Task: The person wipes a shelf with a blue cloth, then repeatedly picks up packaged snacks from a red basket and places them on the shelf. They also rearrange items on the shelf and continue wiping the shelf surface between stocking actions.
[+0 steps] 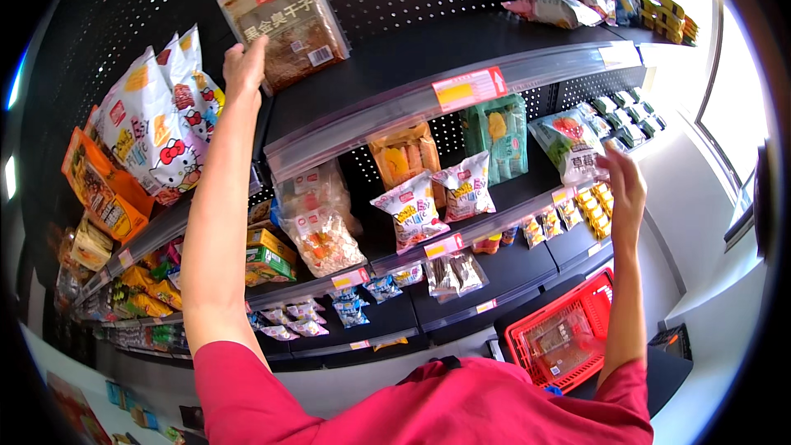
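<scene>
My left hand [246, 71] grips the lower left edge of a large clear-fronted food packet [287, 18] with brown contents, upright at the left end of the upper black shelf [371, 68]. At the right, my right hand [623, 182] is raised with bent fingers beside a white, green and red snack bag [567, 139] on the shelf below; whether its fingertips touch the bag I cannot tell. Below my right forearm, a red plastic basket [516, 346] contains a similar brown packet [559, 343].
Large white snack bags [151, 130] and an orange packet [102, 188] stand at the left. On the middle shelf are small white bags [411, 210], a green packet [497, 139] and a clear bag of flakes [324, 241]. A price-label rail [544, 74] edges the upper shelf.
</scene>
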Action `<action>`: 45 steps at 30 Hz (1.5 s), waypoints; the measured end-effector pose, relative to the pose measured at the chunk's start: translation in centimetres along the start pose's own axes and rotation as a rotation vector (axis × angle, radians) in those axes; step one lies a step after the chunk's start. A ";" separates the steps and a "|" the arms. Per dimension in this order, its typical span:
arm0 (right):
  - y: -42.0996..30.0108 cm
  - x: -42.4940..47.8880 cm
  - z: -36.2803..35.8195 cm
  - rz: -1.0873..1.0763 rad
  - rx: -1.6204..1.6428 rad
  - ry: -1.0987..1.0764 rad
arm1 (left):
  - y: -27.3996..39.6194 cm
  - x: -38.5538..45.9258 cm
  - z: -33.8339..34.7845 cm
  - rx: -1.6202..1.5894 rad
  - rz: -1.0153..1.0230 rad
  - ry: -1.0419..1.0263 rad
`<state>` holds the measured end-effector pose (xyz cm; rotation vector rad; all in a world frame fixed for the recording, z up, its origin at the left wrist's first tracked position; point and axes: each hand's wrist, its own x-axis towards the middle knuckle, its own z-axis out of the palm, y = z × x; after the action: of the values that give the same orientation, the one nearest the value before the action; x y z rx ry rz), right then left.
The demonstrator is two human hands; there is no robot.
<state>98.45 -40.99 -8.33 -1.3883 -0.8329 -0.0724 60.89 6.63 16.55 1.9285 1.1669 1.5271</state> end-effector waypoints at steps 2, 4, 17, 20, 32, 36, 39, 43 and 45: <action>-8.0 4.0 4.9 -0.107 0.082 -0.122 | -0.9 0.2 0.5 -0.047 -0.094 -0.046; -13.7 7.0 9.7 -0.229 0.192 -0.287 | -1.3 0.3 0.8 0.027 -0.114 -0.070; -17.4 17.9 39.3 -0.306 0.008 -0.566 | -2.2 0.3 1.9 0.094 -0.163 0.087; -16.9 18.7 40.5 -0.217 0.009 -0.596 | -2.4 0.3 2.0 0.113 -0.169 0.106; -19.5 17.2 35.8 -0.314 0.170 -0.486 | 2.2 -3.4 1.2 -0.225 0.113 0.124; -21.6 14.9 29.1 -0.461 0.502 -0.457 | 8.3 -7.6 -0.2 -0.376 0.222 -0.014; -22.0 11.4 22.4 -0.515 0.572 -0.477 | 13.1 -11.8 0.2 -0.485 0.373 -0.144; -20.1 6.2 13.3 -0.229 0.543 -0.291 | 16.9 -17.4 1.8 -0.449 0.430 -0.447; -17.5 3.0 9.0 -0.052 0.707 -0.164 | 17.6 -19.1 3.0 -0.418 0.472 -0.508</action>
<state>87.47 -35.82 7.46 -0.7112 -0.9136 0.2774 68.96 -18.19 17.56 2.1835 0.1675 1.2316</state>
